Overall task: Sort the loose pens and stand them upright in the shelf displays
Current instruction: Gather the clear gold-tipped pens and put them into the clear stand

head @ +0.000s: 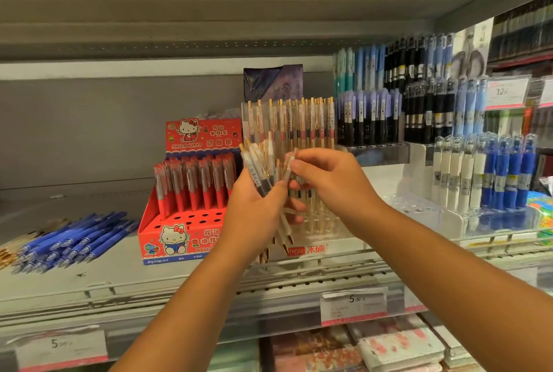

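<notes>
My left hand (254,210) grips a bundle of clear pens with gold clips (261,162), tips pointing down. My right hand (326,180) pinches the top of one clear pen (289,166) from that bundle between thumb and fingers. Right behind both hands stands a clear acrylic display (317,225), its back row filled with upright clear gold-clip pens (296,120); the front holes are partly hidden by my hands. A pile of loose blue pens (71,241) lies flat on the shelf at the left.
A red Hello Kitty display box (179,234) with red pens stands left of the acrylic display, front holes vacant. Tiered racks of black, purple and blue pens (419,108) fill the right. White and blue pens (484,174) stand lower right. Price tags (353,306) line the shelf edge.
</notes>
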Tool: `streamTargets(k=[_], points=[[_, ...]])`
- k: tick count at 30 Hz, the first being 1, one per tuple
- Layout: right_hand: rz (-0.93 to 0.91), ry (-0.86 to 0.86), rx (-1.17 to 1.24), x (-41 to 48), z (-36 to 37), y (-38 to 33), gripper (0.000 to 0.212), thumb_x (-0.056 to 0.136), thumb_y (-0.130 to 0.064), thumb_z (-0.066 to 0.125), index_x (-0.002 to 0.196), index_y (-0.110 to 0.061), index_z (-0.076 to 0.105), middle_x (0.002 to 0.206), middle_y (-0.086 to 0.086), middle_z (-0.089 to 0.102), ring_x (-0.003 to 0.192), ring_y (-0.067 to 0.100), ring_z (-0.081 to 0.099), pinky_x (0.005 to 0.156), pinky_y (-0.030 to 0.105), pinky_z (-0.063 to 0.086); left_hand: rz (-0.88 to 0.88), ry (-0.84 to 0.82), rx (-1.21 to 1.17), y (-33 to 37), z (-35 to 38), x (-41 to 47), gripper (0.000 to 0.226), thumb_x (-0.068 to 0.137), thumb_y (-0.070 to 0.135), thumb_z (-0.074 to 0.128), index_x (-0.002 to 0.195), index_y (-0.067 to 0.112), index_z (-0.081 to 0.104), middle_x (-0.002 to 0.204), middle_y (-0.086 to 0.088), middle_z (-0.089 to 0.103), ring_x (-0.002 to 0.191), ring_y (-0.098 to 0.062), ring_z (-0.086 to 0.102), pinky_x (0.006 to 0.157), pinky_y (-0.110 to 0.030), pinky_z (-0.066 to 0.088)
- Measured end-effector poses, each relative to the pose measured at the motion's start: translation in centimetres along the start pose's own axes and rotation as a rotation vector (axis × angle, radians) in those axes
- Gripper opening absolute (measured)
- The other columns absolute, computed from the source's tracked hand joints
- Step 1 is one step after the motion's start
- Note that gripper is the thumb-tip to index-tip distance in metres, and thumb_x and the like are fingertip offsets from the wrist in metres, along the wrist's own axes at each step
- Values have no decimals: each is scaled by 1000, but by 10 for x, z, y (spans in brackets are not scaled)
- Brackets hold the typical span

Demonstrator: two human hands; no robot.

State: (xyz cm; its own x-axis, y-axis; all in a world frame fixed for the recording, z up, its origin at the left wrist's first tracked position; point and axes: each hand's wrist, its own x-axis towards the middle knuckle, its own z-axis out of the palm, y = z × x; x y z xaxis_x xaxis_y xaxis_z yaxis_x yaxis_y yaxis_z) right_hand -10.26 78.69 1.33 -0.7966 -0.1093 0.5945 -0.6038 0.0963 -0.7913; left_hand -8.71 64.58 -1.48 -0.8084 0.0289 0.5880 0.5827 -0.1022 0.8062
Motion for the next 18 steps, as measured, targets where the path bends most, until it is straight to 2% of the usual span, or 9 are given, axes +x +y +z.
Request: streamTargets(k=[4, 8, 10, 13, 15, 18], points=[[19, -37, 95, 0, 10, 0, 13, 94, -14, 63, 99, -11, 74, 84, 11, 73, 72, 11, 66, 74, 31, 59, 1, 11, 19, 5, -10, -4, 28, 99, 6, 53, 118, 24, 62, 85, -1, 73, 72, -28, 72, 61, -40, 60], [46, -41, 200, 4, 20, 0, 17, 98, -15, 56, 105, -5, 68, 93, 4, 77, 87, 16, 74, 78, 29, 60, 13, 84, 102, 8, -28, -7, 22, 96, 12, 62, 114, 25, 66, 100, 4, 76, 85, -16, 75, 67, -29, 60], [40, 10, 253, 8, 22, -3, 16, 99, -15, 55, 108, -5, 64, 93, 4, 77, 86, 20, 74, 75, 32, 61, -16, 171, 124, 7, -38, -6, 19, 94, 16, 66, 110, 26, 68, 101, 2, 76, 84, -16, 74, 69, -35, 61], [3, 109, 243, 12, 22, -5, 11, 97, -13, 59, 107, -9, 61, 87, 4, 76, 77, 22, 75, 63, 37, 62, -54, 238, 63, 4, -49, -7, 24, 99, 18, 59, 122, 24, 61, 107, 5, 75, 88, -21, 74, 75, -44, 61], [-9, 167, 233, 14, 23, -3, 12, 96, -12, 60, 108, -12, 60, 84, 5, 75, 73, 21, 75, 60, 38, 62, -52, 259, 64, 3, -53, -9, 28, 100, 20, 56, 128, 25, 57, 110, 8, 74, 84, -21, 74, 73, -43, 61], [-22, 249, 191, 18, 25, 1, 16, 95, -12, 62, 110, -17, 59, 85, 7, 73, 72, 20, 75, 65, 46, 62, -47, 245, 74, 2, -54, -10, 30, 100, 21, 55, 130, 24, 54, 112, 9, 73, 76, -20, 73, 67, -36, 60]])
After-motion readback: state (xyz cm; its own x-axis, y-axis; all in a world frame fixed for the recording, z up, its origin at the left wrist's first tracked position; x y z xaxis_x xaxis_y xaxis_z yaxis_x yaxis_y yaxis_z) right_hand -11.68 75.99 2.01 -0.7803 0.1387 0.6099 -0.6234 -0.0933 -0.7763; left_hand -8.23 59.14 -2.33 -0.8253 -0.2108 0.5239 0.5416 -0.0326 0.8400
